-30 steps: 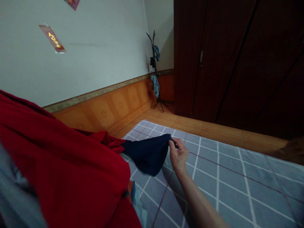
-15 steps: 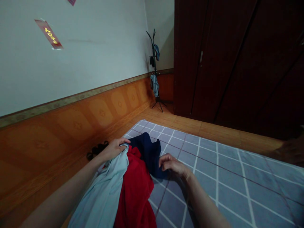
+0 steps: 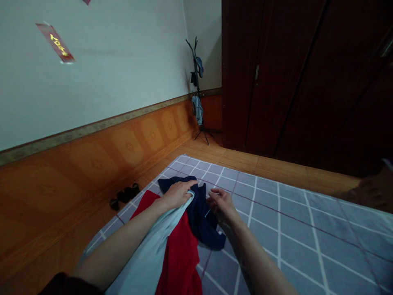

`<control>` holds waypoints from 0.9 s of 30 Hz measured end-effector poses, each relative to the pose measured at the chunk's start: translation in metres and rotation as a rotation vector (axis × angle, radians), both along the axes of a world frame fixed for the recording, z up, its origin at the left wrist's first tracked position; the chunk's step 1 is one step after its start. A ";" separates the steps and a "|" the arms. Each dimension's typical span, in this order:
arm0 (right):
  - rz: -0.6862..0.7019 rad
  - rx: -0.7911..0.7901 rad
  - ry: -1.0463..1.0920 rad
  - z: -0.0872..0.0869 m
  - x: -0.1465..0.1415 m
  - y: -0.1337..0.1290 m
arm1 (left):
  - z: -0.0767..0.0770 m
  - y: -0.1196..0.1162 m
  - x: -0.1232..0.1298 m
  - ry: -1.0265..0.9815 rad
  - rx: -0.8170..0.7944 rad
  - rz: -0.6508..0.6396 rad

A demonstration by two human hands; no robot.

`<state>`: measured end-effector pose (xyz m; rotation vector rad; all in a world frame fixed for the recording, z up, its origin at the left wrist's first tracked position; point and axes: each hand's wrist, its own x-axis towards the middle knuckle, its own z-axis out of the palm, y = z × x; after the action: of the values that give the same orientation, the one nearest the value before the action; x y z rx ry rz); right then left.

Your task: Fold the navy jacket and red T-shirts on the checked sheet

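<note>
- The left hand (image 3: 176,195) lies on the gathered top edge of the pale blue cloth (image 3: 147,258), its fingers clenched around that fold.
- The pale blue cloth runs from that grip down toward the person's body, over the red cloth (image 3: 181,262).
- The right hand (image 3: 221,205) is just beside the navy cloth (image 3: 204,221), its fingers curled and its fingertips (image 3: 212,191) at the navy edge. Whether they are pinching the navy cloth, I cannot tell.
- A thin pale blue line shows on the navy cloth, just below the right hand; it is too small to identify.
- The navy cloth lies partly under the left hand and between both hands, its lower corner hanging over the mat.
- All three cloths are heaped together on the near end of the grey checked mat (image 3: 285,241), with red showing on both sides of the pale blue cloth.
- A black pair of shoes (image 3: 124,195) sits on the wood floor (image 3: 233,160), just beside the mat's left edge, against the orange wall panelling (image 3: 92,172).
- A dark wardrobe (image 3: 291,82) fills the right side of the room. A black coat stand (image 3: 196,90) stands in the corner, well apart from the hands, with a denim garment (image 3: 197,110) hanging on it.
</note>
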<state>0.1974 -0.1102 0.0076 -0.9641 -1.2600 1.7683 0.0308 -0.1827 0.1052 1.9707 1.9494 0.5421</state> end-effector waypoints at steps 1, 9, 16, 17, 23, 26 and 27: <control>-0.030 0.014 -0.030 -0.001 0.000 0.002 | -0.004 0.004 0.004 0.010 -0.011 0.010; -0.125 0.085 -0.090 -0.007 -0.006 -0.001 | -0.038 0.016 0.001 -0.029 0.042 0.108; -0.336 -0.095 0.248 0.002 0.025 0.031 | -0.022 0.003 -0.044 -0.214 0.375 0.463; -0.372 -0.116 0.296 0.003 0.032 0.036 | -0.020 0.001 -0.053 -0.238 0.426 0.531; -0.427 -0.226 0.505 0.002 0.044 0.045 | -0.016 -0.007 -0.079 -0.330 0.521 0.712; -0.351 -0.243 0.583 0.005 0.042 0.041 | -0.003 -0.011 -0.061 -0.342 0.540 0.638; -0.320 -0.240 0.607 0.008 0.041 0.039 | 0.003 -0.012 -0.051 -0.346 0.536 0.591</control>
<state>0.2386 -0.0712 0.0153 -0.6306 -0.4929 1.7835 -0.0197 -0.1950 0.1086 1.3580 2.2889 1.5761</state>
